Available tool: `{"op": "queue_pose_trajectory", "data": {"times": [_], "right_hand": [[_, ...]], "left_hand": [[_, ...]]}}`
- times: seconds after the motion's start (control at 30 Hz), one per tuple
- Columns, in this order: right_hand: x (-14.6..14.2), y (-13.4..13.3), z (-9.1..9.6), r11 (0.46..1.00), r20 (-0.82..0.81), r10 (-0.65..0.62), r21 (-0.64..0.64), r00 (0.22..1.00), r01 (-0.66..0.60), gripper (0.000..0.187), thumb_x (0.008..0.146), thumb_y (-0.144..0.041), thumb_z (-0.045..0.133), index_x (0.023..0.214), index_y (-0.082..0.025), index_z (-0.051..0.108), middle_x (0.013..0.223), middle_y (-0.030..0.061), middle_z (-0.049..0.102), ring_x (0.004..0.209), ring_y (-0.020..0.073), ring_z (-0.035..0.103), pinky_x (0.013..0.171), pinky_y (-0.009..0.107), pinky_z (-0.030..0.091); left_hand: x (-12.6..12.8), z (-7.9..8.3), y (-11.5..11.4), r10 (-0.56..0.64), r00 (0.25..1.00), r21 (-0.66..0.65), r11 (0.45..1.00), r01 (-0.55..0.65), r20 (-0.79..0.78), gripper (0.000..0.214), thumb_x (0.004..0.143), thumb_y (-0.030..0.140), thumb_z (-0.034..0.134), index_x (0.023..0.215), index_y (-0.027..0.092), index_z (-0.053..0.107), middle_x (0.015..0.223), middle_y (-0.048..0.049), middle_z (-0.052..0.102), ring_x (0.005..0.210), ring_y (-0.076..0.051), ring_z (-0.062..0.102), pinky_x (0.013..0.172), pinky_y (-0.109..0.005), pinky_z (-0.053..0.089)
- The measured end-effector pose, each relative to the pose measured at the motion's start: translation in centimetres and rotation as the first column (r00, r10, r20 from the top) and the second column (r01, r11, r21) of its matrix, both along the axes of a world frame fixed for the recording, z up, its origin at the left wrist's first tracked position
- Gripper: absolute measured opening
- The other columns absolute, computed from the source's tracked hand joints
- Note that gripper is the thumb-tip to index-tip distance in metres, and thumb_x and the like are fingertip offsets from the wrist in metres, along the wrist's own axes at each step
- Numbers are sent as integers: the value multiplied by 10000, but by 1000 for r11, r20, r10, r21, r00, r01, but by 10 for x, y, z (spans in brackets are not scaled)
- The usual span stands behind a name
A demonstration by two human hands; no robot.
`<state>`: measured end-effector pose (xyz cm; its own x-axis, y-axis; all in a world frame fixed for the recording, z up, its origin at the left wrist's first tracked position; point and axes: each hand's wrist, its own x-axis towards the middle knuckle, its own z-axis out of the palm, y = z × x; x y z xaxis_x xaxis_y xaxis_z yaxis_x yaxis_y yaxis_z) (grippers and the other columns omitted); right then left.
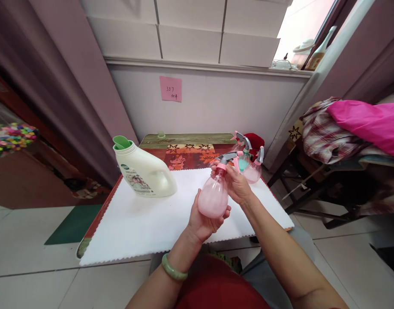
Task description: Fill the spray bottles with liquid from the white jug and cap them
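Observation:
A pink translucent spray bottle (pixel 213 198) with a grey and pink trigger head is held up over the white cloth (pixel 145 225), tilted a little to the right. My left hand (pixel 201 221) cups its round body from below, fingers wrapped about the base. At the neck, my right hand (pixel 238 183) grips just under the trigger head; some of its fingers are behind the bottle. Left of my hands, a large cream jug (pixel 151 171) stands on the cloth, its green cap (pixel 122 142) resting loose and tilted in the mouth.
Several other spray bottles, among them a pink one (pixel 253 172) and a green one (pixel 244 162), stand at the table's right rear. A small clear cap (pixel 161 135) lies at the back edge. Clothes (pixel 325 133) are piled on the right. The wall (pixel 209 98) borders the table behind.

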<state>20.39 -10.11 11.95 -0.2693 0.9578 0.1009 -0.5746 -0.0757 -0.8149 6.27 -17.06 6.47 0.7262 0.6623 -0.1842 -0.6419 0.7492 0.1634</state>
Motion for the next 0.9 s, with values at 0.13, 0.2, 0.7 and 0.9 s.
{"op": "queue_pose_trajectory", "data": {"times": [0.13,0.2,0.7,0.9], "right_hand": [[8,-3,2,999,19,-6,45,1000,5,365,822,-512,725,1050,-226,726,970,46,744,932,211,683,957,390,529],[11,-3,4,999,25,-9,51,1000,7,326,833,-505,706,1012,-233,730,941,40,738,928,213,680,963,397,528],[13,-13,8,994,-22,9,112,1000,-6,318,817,-529,647,957,-244,656,883,31,718,905,220,685,999,418,508],[12,-13,8,994,-33,-33,107,999,37,289,827,-544,614,878,-261,591,780,12,671,820,214,668,981,430,513]], "left_hand": [[-2,8,-4,-91,996,-31,995,91,-8,746,896,706,397,1147,42,628,943,-218,725,794,-245,718,555,-261,565],[-1,11,-6,-107,994,-29,994,107,8,736,902,692,397,1137,33,626,942,-220,728,786,-243,724,561,-260,574],[7,13,-12,-139,990,-36,990,139,3,664,910,587,427,1173,8,617,933,-231,729,759,-260,738,538,-283,589],[10,17,-13,-114,993,-36,993,112,-39,668,910,596,403,1104,7,651,895,-228,729,736,-257,736,524,-269,585]]}}
